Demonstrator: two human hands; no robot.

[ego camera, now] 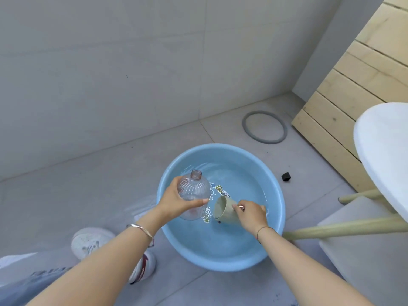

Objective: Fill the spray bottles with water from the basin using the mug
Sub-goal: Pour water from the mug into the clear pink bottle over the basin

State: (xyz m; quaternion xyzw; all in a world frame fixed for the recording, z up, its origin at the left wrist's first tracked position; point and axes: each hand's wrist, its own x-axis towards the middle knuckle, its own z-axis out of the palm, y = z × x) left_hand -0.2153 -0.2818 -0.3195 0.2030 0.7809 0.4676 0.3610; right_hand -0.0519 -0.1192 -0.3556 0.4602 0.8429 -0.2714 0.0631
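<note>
early going — the left hand (176, 200) gripped an uncapped, seemingly empty spray bottle (194, 193) over the basin (273, 186), while the right hand (251, 214) held the mug (225, 209) tipped in the water — no pouring yet.

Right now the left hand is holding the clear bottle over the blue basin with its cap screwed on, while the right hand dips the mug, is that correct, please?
Not quite. The head view shows the bottle with its neck open and no cap on. The rest stands: the left hand holds it over the blue basin, while the right hand dips the mug.
</note>
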